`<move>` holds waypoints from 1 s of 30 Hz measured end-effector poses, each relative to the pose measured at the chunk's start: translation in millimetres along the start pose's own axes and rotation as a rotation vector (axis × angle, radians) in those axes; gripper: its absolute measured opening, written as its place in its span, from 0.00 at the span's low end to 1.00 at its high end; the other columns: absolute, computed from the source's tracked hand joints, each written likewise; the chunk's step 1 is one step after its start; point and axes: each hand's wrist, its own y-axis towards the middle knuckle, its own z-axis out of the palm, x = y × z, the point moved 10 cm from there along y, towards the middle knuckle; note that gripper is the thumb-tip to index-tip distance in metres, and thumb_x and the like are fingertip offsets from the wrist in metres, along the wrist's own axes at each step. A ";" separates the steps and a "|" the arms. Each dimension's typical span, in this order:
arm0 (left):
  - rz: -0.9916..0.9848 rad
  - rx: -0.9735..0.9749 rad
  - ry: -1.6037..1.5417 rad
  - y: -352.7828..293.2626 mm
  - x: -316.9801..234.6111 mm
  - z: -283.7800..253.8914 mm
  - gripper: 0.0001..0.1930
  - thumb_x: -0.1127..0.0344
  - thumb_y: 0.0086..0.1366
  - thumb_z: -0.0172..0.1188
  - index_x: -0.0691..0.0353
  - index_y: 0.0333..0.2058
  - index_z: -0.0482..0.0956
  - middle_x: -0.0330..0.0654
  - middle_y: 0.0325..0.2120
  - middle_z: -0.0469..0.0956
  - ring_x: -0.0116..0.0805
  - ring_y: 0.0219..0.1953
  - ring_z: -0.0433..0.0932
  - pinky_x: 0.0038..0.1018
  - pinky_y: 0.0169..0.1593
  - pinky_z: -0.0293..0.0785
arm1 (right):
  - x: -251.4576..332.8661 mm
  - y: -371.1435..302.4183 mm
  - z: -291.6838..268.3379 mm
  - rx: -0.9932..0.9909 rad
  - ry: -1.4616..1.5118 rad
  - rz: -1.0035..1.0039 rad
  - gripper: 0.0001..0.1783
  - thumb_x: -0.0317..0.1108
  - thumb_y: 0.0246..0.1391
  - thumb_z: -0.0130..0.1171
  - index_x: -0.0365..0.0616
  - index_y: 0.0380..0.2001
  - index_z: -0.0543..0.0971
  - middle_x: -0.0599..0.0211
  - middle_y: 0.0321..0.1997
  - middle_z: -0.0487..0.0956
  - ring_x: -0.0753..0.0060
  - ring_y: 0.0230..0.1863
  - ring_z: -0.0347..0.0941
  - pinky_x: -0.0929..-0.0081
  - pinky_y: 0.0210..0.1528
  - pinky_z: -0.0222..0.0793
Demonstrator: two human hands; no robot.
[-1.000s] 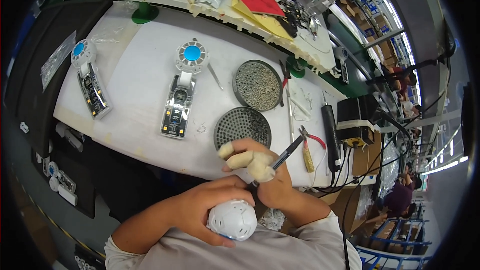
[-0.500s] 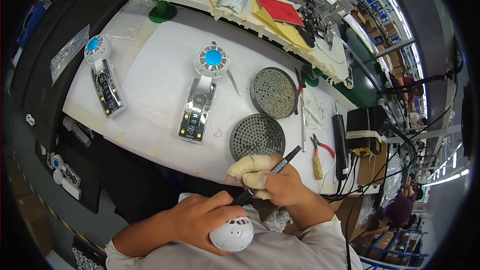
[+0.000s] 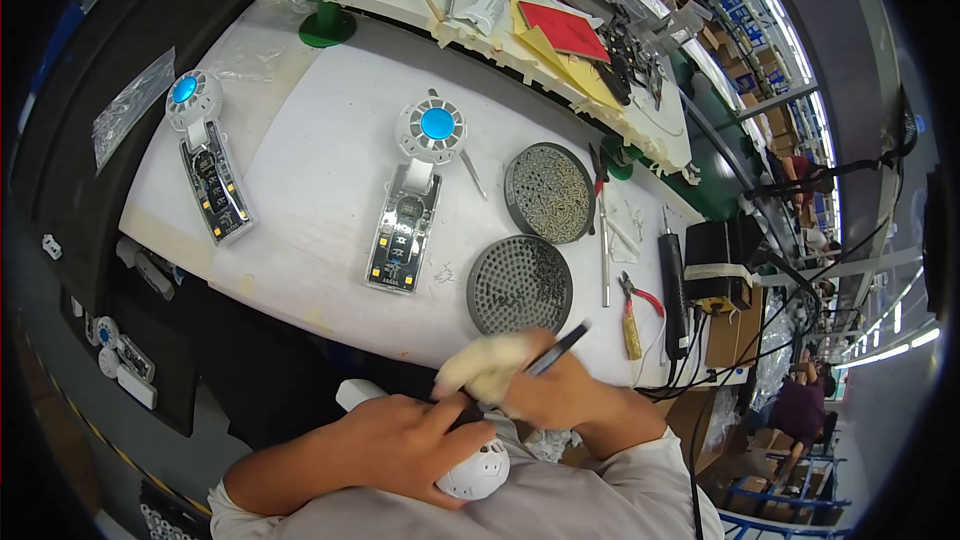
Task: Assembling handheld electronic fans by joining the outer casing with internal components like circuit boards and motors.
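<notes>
Close to my body, my left hand [image 3: 395, 445] grips a white device with a ball-shaped, slotted head [image 3: 475, 472]. A white end of the device sticks out beyond my fingers on the far side. My right hand [image 3: 525, 375], its fingers wrapped in beige tape and smeared by motion, holds a slim dark pen-like tool [image 3: 560, 348]. The tool's lower end is hidden by my hands, right beside the device. Just beyond my right hand lies a round grey dish of small dark parts [image 3: 520, 285].
Two white devices with blue discs, one in the middle [image 3: 405, 225] and one at left [image 3: 215, 180], lie on the white table. Another dish of small metal parts [image 3: 549, 192], red-handled pliers [image 3: 632, 315] and a black cylindrical tool [image 3: 673, 290] sit at right. A cluttered shelf [image 3: 480, 35] runs behind.
My right hand has come down and left toward my left hand, bringing the tool along. The device in my left hand has shifted slightly, and its white far end shows more.
</notes>
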 end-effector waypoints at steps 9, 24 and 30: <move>-0.134 -0.374 -0.220 -13.4 32.9 -33.5 0.33 0.52 0.43 0.76 0.64 0.46 0.74 0.48 0.35 0.74 0.39 0.31 0.79 0.29 0.29 0.77 | -0.3 4.5 -38.4 -0.495 -0.249 -0.146 0.17 0.37 0.66 0.49 0.39 0.53 0.66 0.46 0.52 0.75 0.56 0.53 0.74 0.60 0.55 0.70; -0.364 -0.746 -0.522 36.9 79.2 -32.4 0.33 0.63 0.50 0.74 0.67 0.53 0.70 0.47 0.47 0.67 0.34 0.45 0.72 0.26 0.49 0.70 | -9.6 -23.3 -60.6 -0.768 -0.213 -0.193 0.16 0.31 0.65 0.47 0.39 0.54 0.66 0.47 0.61 0.69 0.56 0.60 0.68 0.54 0.64 0.60; -0.410 -0.645 -0.469 60.4 114.3 -33.0 0.32 0.65 0.56 0.69 0.68 0.58 0.67 0.47 0.48 0.67 0.34 0.46 0.70 0.24 0.49 0.69 | -6.7 -57.1 -77.5 -0.890 -0.002 -0.305 0.15 0.34 0.64 0.49 0.38 0.50 0.70 0.50 0.54 0.74 0.55 0.48 0.75 0.54 0.59 0.65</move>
